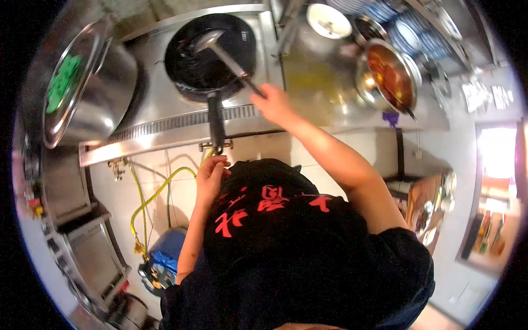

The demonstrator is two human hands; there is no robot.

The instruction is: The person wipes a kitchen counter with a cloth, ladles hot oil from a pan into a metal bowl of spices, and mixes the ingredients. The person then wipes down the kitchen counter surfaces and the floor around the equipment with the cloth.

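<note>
A black wok (187, 60) sits on the steel stove with its dark handle pointing toward me. My right hand (275, 104) is closed round the handle end of a metal ladle (228, 59), whose bowl rests over the inside of the wok. Just below the end of the wok's handle (215, 118), my left hand (212, 171) hangs near my body with its fingers loosely curled; nothing shows in it. Whether anything in the wok lies under the ladle cannot be made out.
A large steel pot (104, 91) with a green cloth (64, 83) on its lid stands at left. On the right counter are a white bowl (329, 21), a metal bowl of red sauce (391, 77) and stacked dishes (407, 34). A yellow hose (159, 192) runs below the stove (148, 142).
</note>
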